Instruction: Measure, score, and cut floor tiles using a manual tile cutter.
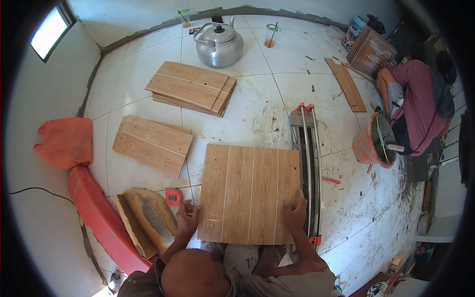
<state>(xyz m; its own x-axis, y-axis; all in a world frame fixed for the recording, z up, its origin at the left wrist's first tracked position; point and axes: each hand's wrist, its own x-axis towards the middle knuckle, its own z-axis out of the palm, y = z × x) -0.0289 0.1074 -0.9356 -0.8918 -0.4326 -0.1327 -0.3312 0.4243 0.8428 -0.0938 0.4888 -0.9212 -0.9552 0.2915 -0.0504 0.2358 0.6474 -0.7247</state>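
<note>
A square wood-look floor tile (251,195) with pale lengthwise lines lies in front of me, its right edge over the base of a manual tile cutter (310,173) with two metal rails. My right hand (295,210) grips the tile's right edge, thumb on top and other fingers partly hidden. Beside the left edge is my left hand (188,219), its fingers loosely curled and apart. Whether it touches the tile I cannot tell. A red tape measure (173,196) sits just beyond that hand. Cut tile pieces (152,143) and a taller tile stack (190,88) lie farther off.
A metal kettle (219,47) and plastic cups (270,35) stand at the back. On the left are a yellow foam piece (148,218), a red curved object (101,218) and an orange bag (67,142). At right, a person (420,104) crouches by a mortar bucket (366,143).
</note>
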